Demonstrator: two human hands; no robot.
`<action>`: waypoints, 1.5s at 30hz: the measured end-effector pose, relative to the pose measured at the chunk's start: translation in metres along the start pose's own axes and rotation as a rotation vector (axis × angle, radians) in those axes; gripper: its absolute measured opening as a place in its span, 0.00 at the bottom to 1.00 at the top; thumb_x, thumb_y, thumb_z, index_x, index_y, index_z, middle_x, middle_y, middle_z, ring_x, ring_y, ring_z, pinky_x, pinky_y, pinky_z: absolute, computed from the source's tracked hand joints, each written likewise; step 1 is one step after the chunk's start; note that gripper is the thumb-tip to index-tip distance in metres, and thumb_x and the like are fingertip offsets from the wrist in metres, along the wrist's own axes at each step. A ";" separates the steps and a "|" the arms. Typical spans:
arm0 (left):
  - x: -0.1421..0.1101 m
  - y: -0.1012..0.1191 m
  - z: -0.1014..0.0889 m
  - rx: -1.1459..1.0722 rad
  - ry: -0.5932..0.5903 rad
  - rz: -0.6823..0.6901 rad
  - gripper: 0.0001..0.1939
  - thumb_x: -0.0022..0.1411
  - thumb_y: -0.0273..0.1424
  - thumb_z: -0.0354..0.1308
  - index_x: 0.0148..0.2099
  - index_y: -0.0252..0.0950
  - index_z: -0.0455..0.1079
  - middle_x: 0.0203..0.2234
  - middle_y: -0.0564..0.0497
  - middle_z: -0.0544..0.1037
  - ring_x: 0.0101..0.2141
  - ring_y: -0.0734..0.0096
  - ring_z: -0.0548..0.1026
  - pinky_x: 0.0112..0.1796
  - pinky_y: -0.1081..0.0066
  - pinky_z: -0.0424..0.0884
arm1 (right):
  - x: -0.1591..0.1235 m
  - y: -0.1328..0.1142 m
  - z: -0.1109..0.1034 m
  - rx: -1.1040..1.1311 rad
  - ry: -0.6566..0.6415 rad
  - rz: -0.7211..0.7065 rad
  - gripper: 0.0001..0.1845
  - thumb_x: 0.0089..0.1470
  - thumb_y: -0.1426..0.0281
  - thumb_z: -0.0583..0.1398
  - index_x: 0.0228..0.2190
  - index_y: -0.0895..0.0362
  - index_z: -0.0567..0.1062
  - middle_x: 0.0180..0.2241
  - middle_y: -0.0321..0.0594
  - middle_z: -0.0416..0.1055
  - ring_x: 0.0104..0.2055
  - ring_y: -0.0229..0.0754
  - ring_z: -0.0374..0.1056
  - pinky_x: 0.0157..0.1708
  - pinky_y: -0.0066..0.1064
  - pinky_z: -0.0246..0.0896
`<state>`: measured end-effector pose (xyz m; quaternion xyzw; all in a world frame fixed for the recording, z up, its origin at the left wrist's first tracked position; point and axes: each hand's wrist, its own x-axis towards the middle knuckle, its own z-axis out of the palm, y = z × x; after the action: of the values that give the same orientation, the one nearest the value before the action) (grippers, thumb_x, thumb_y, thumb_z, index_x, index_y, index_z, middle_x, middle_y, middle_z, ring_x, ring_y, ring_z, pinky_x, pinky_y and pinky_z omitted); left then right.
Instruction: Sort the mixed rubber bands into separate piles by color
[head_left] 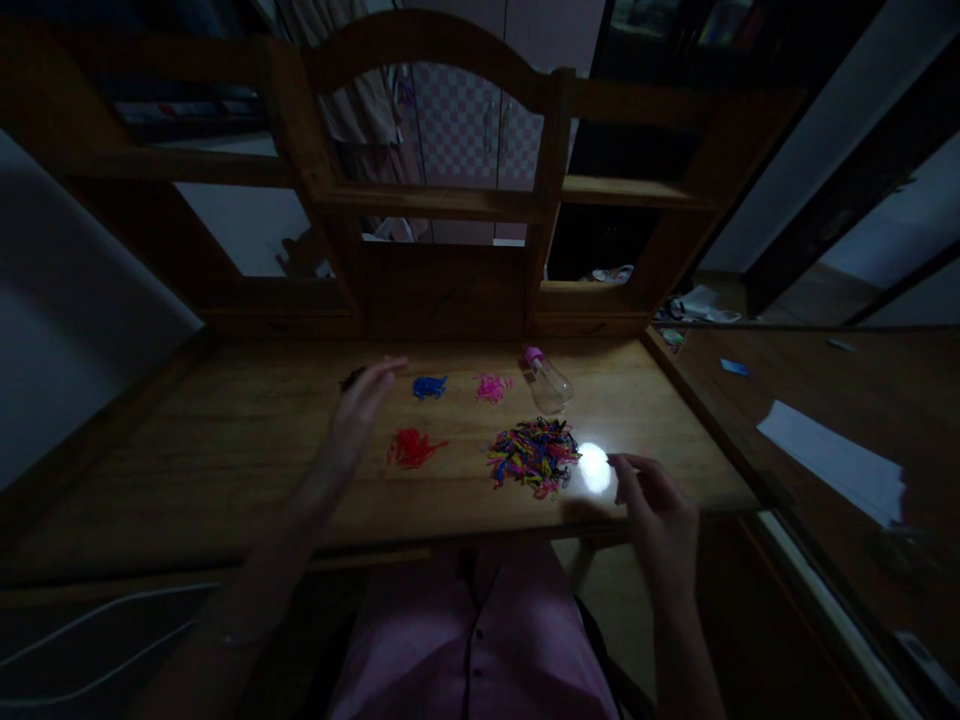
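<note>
My left hand (pixel 362 398) is raised over the desk, its fingers stretched out and nothing seen in them. It partly covers a small dark pile (pixel 352 378). To its right lie a blue pile (pixel 429 387) and a pink pile (pixel 493 387) of small bands that look like rubber bands, with a red pile (pixel 412 448) nearer to me. A larger heap of mixed-colour bands (pixel 534 455) is in front of me. Right of this heap, my right hand (pixel 656 500) has thumb and forefinger pinched together; whatever is at the fingertips is too small to name.
A clear bottle with a pink cap (pixel 549 382) lies behind the mixed heap. A wooden shelf frame (pixel 442 205) rises along the desk's back. On the right, a side surface holds white paper (pixel 832 460) and a blue card (pixel 734 367). Bright light reflects beside the heap.
</note>
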<state>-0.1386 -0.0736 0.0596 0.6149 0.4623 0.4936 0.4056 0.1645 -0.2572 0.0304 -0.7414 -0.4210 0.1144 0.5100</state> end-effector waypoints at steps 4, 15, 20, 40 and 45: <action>-0.055 0.010 0.043 -0.009 -0.240 -0.124 0.17 0.64 0.43 0.51 0.49 0.41 0.72 0.49 0.48 0.75 0.50 0.59 0.71 0.53 0.61 0.63 | 0.014 0.014 0.018 -0.055 -0.086 -0.097 0.12 0.59 0.62 0.57 0.38 0.55 0.76 0.38 0.41 0.73 0.30 0.39 0.68 0.27 0.28 0.61; -0.093 -0.013 0.087 -0.412 -0.341 -0.387 0.13 0.60 0.40 0.58 0.37 0.35 0.75 0.24 0.50 0.74 0.26 0.71 0.70 0.28 0.74 0.65 | 0.070 0.022 0.049 -0.175 -0.356 -0.369 0.19 0.57 0.77 0.53 0.46 0.53 0.76 0.45 0.44 0.71 0.42 0.44 0.69 0.41 0.33 0.63; -0.096 -0.020 0.086 -0.407 -0.350 -0.392 0.15 0.62 0.42 0.56 0.39 0.35 0.74 0.25 0.51 0.73 0.27 0.72 0.70 0.27 0.75 0.64 | 0.085 0.030 0.060 -0.259 -0.450 -0.396 0.20 0.54 0.81 0.53 0.41 0.52 0.79 0.45 0.43 0.71 0.40 0.42 0.70 0.41 0.31 0.63; -0.091 -0.025 0.086 -0.474 -0.323 -0.423 0.15 0.60 0.41 0.58 0.38 0.34 0.75 0.26 0.49 0.75 0.26 0.71 0.71 0.26 0.75 0.64 | 0.076 0.014 0.039 -0.111 -0.343 -0.258 0.13 0.55 0.62 0.58 0.34 0.57 0.78 0.31 0.39 0.75 0.27 0.37 0.66 0.29 0.28 0.60; -0.092 -0.027 0.089 -0.504 -0.239 -0.424 0.11 0.60 0.37 0.59 0.37 0.35 0.76 0.30 0.47 0.78 0.32 0.69 0.75 0.34 0.73 0.69 | 0.069 0.002 0.034 0.025 -0.353 -0.201 0.14 0.54 0.59 0.60 0.32 0.58 0.78 0.30 0.39 0.76 0.27 0.37 0.66 0.28 0.28 0.60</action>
<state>-0.0635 -0.1597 -0.0042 0.4391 0.3925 0.4216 0.6895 0.1880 -0.1836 0.0312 -0.6575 -0.5744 0.1964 0.4463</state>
